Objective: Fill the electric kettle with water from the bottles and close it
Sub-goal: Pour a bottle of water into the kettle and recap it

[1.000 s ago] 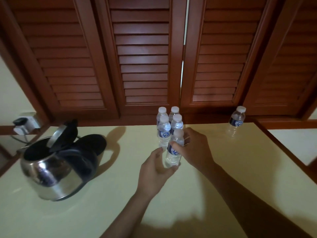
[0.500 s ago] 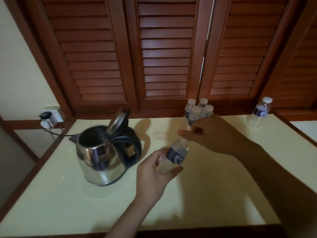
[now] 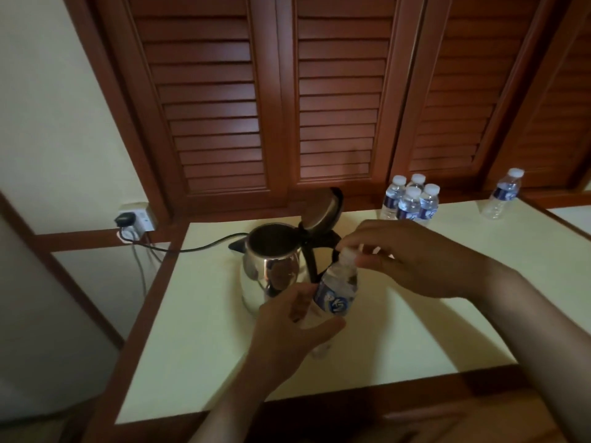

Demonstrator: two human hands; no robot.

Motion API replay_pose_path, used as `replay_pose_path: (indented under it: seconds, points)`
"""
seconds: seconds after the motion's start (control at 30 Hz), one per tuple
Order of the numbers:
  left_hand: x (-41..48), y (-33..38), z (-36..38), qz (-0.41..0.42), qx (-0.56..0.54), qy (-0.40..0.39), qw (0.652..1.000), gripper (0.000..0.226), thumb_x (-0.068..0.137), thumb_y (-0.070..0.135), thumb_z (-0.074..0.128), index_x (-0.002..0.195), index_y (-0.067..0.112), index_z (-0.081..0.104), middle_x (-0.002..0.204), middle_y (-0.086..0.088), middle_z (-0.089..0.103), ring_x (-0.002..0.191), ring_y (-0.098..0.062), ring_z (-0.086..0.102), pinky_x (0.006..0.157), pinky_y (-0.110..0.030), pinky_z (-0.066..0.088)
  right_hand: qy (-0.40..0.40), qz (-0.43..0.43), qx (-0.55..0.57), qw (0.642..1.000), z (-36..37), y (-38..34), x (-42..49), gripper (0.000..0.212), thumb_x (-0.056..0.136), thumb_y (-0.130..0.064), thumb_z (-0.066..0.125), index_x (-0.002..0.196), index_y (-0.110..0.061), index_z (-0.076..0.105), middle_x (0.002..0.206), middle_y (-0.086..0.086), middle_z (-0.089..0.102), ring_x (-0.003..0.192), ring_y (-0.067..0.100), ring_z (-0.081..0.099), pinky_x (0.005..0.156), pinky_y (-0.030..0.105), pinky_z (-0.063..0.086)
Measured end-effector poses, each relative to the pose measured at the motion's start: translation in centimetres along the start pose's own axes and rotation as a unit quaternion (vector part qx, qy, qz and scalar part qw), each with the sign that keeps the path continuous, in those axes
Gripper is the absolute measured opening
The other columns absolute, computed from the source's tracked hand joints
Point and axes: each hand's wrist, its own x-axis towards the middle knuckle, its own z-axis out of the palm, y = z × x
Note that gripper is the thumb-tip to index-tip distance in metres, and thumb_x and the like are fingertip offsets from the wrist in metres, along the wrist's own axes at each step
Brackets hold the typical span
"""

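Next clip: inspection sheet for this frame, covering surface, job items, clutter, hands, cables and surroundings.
Surface: pale yellow countertop with wooden edging.
Job's things: steel kettle, lid hinged open; held bottle, tilted, cap on; four bottles clustered at the back; lone bottle far right.
Clutter: nothing seen.
Hands: left hand grips the held bottle's body; right hand pinches its cap.
Cables: black cord runs from the kettle to the wall socket.
Surroundings: louvred wooden shutters behind.
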Motion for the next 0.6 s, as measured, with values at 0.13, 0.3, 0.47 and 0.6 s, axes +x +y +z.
replay_pose_path:
  seconds: [0.13, 0.3, 0.47, 0.6]
  points:
    - [-0.7, -0.7, -1.5, 0.002, -0.011, 0.031, 0.999, 0.045, 0.071, 0.018, 0.09, 0.112, 0.022, 0.071, 0.097, 0.013, 0.077, 0.088, 0.0, 0.072, 0.073, -0.012, 0.052, 0.004, -0.025, 0.056, 0.998, 1.0, -1.6, 1.1, 0.035, 0.095, -0.043, 0.051, 0.126, -0.031, 0.064, 0.113, -0.019, 0.065, 0.101, 0.006, 0.064, 0.082, 0.026, 0.053]
    - [-1.6, -1.3, -2.7, 0.005, 0.014, 0.065, 0.998, 0.047, 0.069, 0.02, 0.092, 0.108, 0.034, 0.07, 0.096, 0.018, 0.076, 0.089, -0.001, 0.071, 0.077, -0.016, 0.054, 0.071, -0.035, 0.059, 0.995, 3.1, -2.1, 3.0, 0.024, 0.089, -0.033, 0.067, 0.111, -0.025, 0.074, 0.097, -0.017, 0.072, 0.089, 0.003, 0.066, 0.074, 0.018, 0.05]
    - [-1.9, -2.4, -4.0, -0.021, 0.011, 0.108, 0.994, 0.046, 0.071, 0.015, 0.09, 0.108, 0.029, 0.068, 0.098, 0.016, 0.075, 0.091, -0.005, 0.071, 0.078, -0.022, 0.056, 0.151, -0.028, 0.127, 0.98, 4.3, -2.1, 2.9, 0.026, 0.087, -0.027, 0.072, 0.113, -0.024, 0.072, 0.103, -0.017, 0.072, 0.094, 0.002, 0.068, 0.081, 0.017, 0.051]
    - [-2.6, -2.7, -4.8, -0.031, 0.003, 0.137, 0.99, 0.045, 0.072, 0.015, 0.09, 0.107, 0.031, 0.066, 0.098, 0.016, 0.075, 0.092, -0.005, 0.072, 0.079, -0.024, 0.058, 0.192, 0.024, 0.196, 0.961, 8.7, -0.4, 0.8, 0.021, 0.08, -0.022, 0.081, 0.1, -0.024, 0.075, 0.093, -0.014, 0.073, 0.086, 0.005, 0.07, 0.077, 0.017, 0.053]
